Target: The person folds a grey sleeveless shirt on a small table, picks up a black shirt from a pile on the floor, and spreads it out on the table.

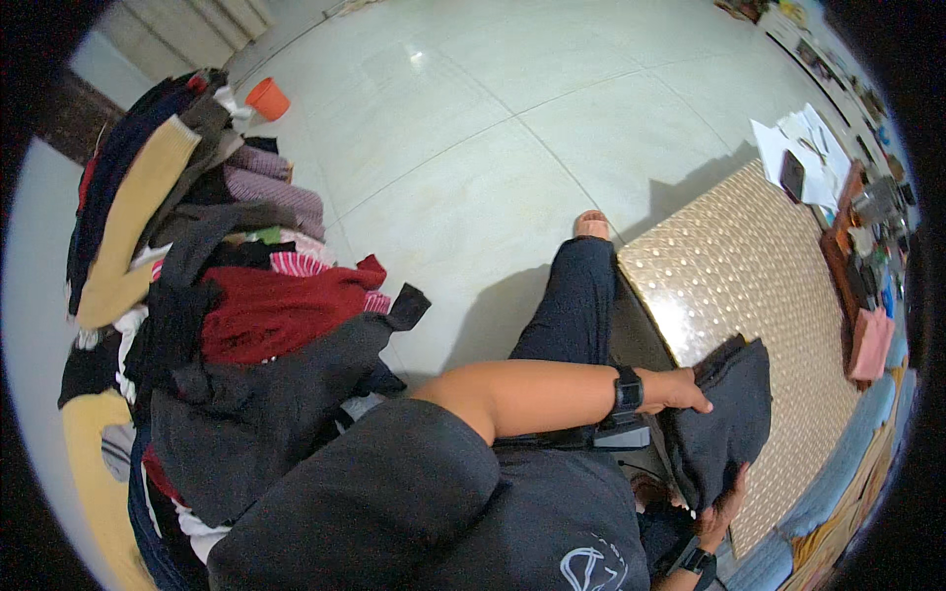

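Observation:
A folded dark grey garment is held between my two hands over the near edge of a table with a shiny gold dotted cover. My left hand reaches across my body and grips the garment's upper left side, thumb on top. Lower down, my right hand holds its bottom edge, the fingers partly hidden by the cloth. To my left rises a large heap of loose clothes, including a dark red knit garment, a dark grey garment and a tan sleeve.
White papers with a phone lie at the table's far corner. Along its right side sit a pink cloth or pouch and various small items. An orange bucket stands on the tiled floor beyond the heap. Blue cushioning borders the table.

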### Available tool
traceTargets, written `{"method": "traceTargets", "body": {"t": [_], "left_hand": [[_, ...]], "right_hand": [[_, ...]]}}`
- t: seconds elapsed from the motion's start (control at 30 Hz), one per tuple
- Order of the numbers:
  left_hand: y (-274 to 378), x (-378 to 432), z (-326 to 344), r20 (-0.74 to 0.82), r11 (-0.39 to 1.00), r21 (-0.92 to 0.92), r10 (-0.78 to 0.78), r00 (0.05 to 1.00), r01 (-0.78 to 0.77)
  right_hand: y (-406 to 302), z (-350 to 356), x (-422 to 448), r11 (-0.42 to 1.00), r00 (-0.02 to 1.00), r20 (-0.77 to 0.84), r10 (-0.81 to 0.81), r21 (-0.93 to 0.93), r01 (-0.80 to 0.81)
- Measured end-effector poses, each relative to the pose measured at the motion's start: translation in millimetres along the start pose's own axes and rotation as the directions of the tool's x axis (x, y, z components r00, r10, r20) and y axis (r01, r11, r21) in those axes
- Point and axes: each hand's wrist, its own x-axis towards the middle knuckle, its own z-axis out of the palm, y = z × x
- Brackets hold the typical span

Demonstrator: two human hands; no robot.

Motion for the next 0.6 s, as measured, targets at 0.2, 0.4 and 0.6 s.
{"method": "traceTargets", "body": {"t": [0.2,0.4,0.6], "left_hand": [[20,-17,7,0.018,0.966,0.010,0.258,0.966,-0.258],[14,-10,-4,-0.168,0.979,0.108,0.191,0.967,-0.175],[2,-7,-19,-0.069,0.979,0.100,0.187,0.980,-0.180]], "right_hand": [[-14,3,-17,0.739,0.953,0.039,-0.299,-0.622,0.258],[-16,-3,-2,0.811,0.972,0.028,-0.232,-0.546,0.210],[-2,-13,4,0.772,0.952,0.162,-0.258,-0.557,0.304]]}}
